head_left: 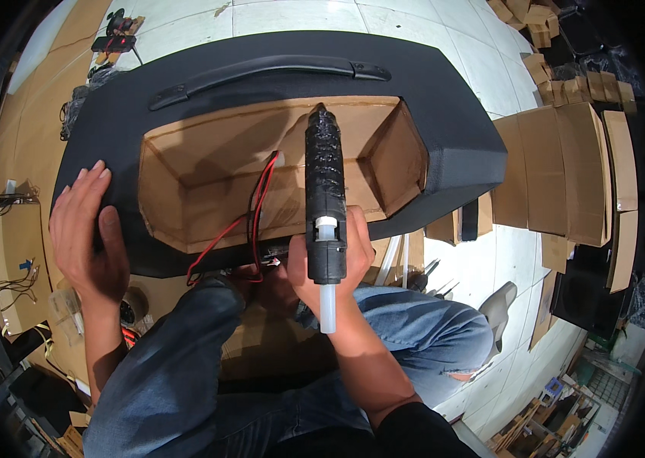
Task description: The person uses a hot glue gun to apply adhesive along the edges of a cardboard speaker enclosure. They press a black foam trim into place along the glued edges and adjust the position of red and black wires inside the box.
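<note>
Black speaker cabinet (445,130) steadied under my flat, spread left hand (87,233), while my right hand (330,263) grips the glue gun (325,191), nozzle aimed into its fibreboard recess (216,183).

A floor of pale square tiles (483,61) is seen, with flat brown cardboard sheets (29,114) laid over its left part. Stacked brown cardboard panels (567,168) are set on it at the right.

Right hand (332,263) grips a black glue gun (325,202), nozzle aimed into the cabinet's (445,130) brown opening beside red and black wires (255,210). Left hand (87,233) lies flat on the black cabinet edge, above denim-clad knees (185,359).
</note>
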Tool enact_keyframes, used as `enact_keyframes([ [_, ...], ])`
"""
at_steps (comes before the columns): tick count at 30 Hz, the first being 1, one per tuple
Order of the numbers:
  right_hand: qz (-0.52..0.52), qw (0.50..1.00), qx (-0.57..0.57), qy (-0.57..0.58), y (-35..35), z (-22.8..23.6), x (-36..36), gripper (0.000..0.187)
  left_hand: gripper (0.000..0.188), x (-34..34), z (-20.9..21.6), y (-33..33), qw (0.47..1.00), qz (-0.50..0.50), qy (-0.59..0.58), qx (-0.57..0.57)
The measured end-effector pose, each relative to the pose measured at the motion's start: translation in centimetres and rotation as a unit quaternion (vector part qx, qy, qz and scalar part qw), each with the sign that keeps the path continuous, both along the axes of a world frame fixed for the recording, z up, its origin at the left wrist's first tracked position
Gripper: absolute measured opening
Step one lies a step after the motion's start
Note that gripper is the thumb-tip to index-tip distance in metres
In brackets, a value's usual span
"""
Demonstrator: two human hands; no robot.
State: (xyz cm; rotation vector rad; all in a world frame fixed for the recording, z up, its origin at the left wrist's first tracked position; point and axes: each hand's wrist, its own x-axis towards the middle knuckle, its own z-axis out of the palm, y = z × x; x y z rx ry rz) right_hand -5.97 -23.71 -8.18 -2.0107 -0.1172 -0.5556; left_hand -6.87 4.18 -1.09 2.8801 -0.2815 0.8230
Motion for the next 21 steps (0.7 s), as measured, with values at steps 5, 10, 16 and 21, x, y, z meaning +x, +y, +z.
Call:
enact_keyframes([
  [5, 0.018, 1.000, 0.011, 0.011, 1.0, 0.8, -0.2, 0.026, 0.029, -0.1, 0.0, -0.2, 1.000, 0.004, 0.002, -0.014],
  [10, 0.053, 0.998, -0.022, -0.012, 1.1, 0.2, -0.7, 0.030, 0.025, 0.0, 0.0, -0.3, 0.998, 0.005, -0.023, -0.051],
  [16, 0.081, 0.996, -0.032, 0.021, 1.2, 0.6, -1.2, 0.032, 0.026, 0.0, 0.2, -0.1, 0.999, 0.021, -0.018, -0.036],
  [21, 0.125, 0.990, -0.054, 0.028, 1.9, 1.1, -0.7, 0.029, 0.026, -0.2, 0.3, -0.2, 0.999, 0.029, -0.020, -0.038],
])
